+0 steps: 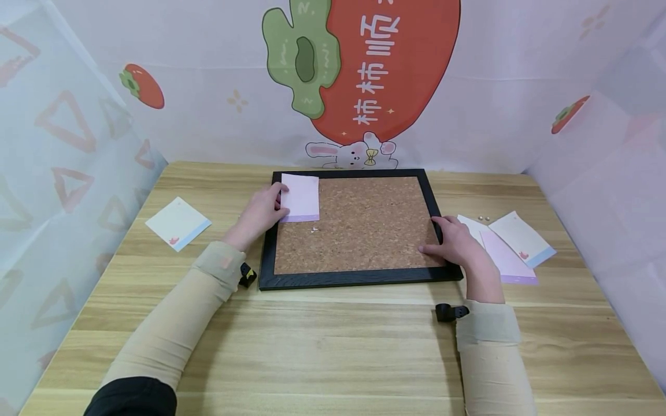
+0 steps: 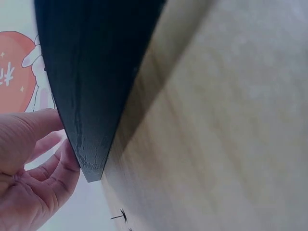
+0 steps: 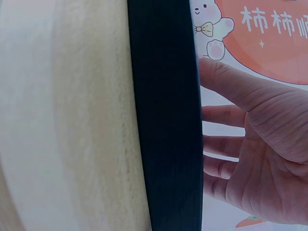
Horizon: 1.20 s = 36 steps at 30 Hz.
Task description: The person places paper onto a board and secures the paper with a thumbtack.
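The left hand (image 1: pixel 260 209) touches the lilac sheet (image 1: pixel 300 196) at its left edge, on the cork board's (image 1: pixel 366 225) upper left — whether it pinches, I cannot tell. The right hand (image 1: pixel 454 239), fingers relaxed, rests at the board's right side — near other sheets (image 1: pixel 521 237).

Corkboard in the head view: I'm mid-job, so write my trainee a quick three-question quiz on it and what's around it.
1. Where on the corkboard is the purple-edged sheet that the left hand touches?
A) lower right
B) upper left
C) lower left
2. True or false: the right hand touches that same sheet.
3. How many sheets lie on the table left of the board?

Key:
1. B.
2. False; the right hand is at the board's right side.
3. One, a blue-edged sheet.
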### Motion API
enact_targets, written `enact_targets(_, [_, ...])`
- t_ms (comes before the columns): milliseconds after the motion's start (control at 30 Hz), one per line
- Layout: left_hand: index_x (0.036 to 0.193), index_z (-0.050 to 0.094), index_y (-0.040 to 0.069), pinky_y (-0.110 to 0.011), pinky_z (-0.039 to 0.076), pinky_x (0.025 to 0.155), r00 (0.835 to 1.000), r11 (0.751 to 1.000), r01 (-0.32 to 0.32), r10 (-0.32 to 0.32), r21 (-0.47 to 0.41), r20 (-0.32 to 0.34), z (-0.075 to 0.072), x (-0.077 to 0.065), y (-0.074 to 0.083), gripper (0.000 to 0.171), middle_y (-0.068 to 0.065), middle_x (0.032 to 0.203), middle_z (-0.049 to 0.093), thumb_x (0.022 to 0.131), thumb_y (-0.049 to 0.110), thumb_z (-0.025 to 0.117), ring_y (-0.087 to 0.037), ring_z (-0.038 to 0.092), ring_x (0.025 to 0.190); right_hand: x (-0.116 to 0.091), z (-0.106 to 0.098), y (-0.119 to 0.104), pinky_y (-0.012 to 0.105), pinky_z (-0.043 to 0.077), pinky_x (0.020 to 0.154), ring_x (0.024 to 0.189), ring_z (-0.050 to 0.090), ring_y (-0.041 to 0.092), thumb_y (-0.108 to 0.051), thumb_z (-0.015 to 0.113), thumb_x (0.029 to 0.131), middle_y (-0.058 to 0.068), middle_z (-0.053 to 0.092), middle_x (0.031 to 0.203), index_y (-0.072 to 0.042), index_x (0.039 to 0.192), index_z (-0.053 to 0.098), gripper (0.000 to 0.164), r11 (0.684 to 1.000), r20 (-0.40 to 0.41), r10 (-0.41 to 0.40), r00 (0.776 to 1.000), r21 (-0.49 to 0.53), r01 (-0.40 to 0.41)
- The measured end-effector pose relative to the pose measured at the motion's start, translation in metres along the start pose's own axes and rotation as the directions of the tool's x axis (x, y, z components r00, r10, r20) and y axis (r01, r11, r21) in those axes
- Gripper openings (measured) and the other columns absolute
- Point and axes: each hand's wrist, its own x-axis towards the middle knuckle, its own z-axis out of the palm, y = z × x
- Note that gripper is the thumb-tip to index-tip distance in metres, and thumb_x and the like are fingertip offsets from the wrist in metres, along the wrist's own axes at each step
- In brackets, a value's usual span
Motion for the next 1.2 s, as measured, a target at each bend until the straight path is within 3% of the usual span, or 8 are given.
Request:
enact_targets(100, [0.128, 0.056, 0.0, -0.045, 0.054, 0.09, 1.0, 1.0, -0.006, 0.005, 0.026, 0.017, 0.0, 0.0, 0.0, 0.037, -0.022, 0.115, 0.058, 0.095, 0.011, 0.067, -0.034, 0.062, 0.103, 0.0, 0.0, 0.0, 0.064, 0.032, 0.113, 0.138, 0.03, 0.056, -0.036, 0.071, 0.091, 0.038, 0.026, 0.153, 0.007, 0.152, 0.029, 0.086, 1.0, 0.001, 0.001, 1.0, 0.004, -0.001])
enact_targets(200, [0.126, 0.059, -0.001, -0.046, 0.053, 0.092, 1.0, 0.998, -0.007, 0.005, 0.059, 0.027, 0.0, -0.001, 0.0, 0.034, -0.024, 0.125, 0.055, 0.096, 0.014, 0.067, -0.035, 0.06, 0.105, 0.0, 0.0, 0.0, 0.064, 0.032, 0.113, 0.138, 0.03, 0.056, -0.036, 0.071, 0.091, 0.038, 0.025, 0.153, 0.007, 0.152, 0.029, 0.086, 1.0, 0.001, 0.001, 1.0, 0.006, -0.001])
enact_targets(400, [0.129, 0.062, -0.005, -0.049, 0.047, 0.097, 0.996, 0.993, -0.066, 0.06, 0.103, 0.064, -0.004, -0.002, -0.003, 0.041, -0.028, 0.131, 0.052, 0.095, 0.017, 0.068, -0.036, 0.052, 0.109, 0.0, 0.0, -0.001, 0.065, 0.032, 0.113, 0.138, 0.03, 0.056, -0.037, 0.071, 0.091, 0.038, 0.025, 0.153, 0.007, 0.152, 0.029, 0.086, 1.0, 0.007, 0.002, 1.0, 0.006, -0.002])
enact_targets(567, [0.137, 0.055, -0.006, -0.051, 0.045, 0.102, 0.982, 0.976, -0.149, 0.127, 0.16, 0.139, -0.007, -0.002, -0.007, 0.054, -0.031, 0.139, 0.046, 0.094, 0.022, 0.071, -0.039, 0.049, 0.119, 0.0, 0.0, 0.0, 0.065, 0.031, 0.113, 0.138, 0.03, 0.056, -0.037, 0.071, 0.091, 0.038, 0.025, 0.154, 0.007, 0.152, 0.029, 0.086, 1.0, 0.008, 0.004, 1.0, 0.006, -0.004])
enact_targets(700, [0.142, 0.051, -0.004, -0.052, 0.043, 0.106, 0.973, 0.965, -0.181, 0.148, 0.188, 0.176, -0.008, -0.002, -0.009, 0.057, -0.032, 0.145, 0.04, 0.095, 0.023, 0.068, -0.041, 0.047, 0.126, 0.0, 0.0, 0.0, 0.065, 0.031, 0.113, 0.138, 0.03, 0.056, -0.037, 0.071, 0.091, 0.038, 0.026, 0.153, 0.007, 0.152, 0.029, 0.086, 1.0, 0.007, -0.001, 1.0, 0.004, 0.001])
enact_targets(1000, [0.145, 0.047, -0.004, -0.053, 0.038, 0.112, 0.975, 0.969, -0.164, 0.13, 0.186, 0.181, -0.006, -0.001, -0.008, 0.058, -0.033, 0.147, 0.036, 0.097, 0.023, 0.066, -0.043, 0.041, 0.133, -0.003, 0.0, -0.003, 0.066, 0.031, 0.113, 0.137, 0.029, 0.057, -0.036, 0.071, 0.091, 0.039, 0.024, 0.153, 0.007, 0.152, 0.03, 0.085, 1.0, -0.012, -0.004, 1.0, -0.005, 0.004])
enact_targets(1200, [0.144, 0.048, -0.005, -0.053, 0.038, 0.112, 0.975, 0.968, -0.168, 0.136, 0.187, 0.173, -0.006, 0.0, -0.008, 0.057, -0.034, 0.146, 0.037, 0.097, 0.022, 0.066, -0.043, 0.041, 0.132, -0.003, 0.0, -0.015, 0.065, 0.029, 0.114, 0.139, 0.027, 0.056, -0.031, 0.072, 0.091, 0.035, 0.028, 0.155, 0.005, 0.151, 0.034, 0.08, 0.999, -0.07, -0.049, 0.996, 0.002, 0.049])
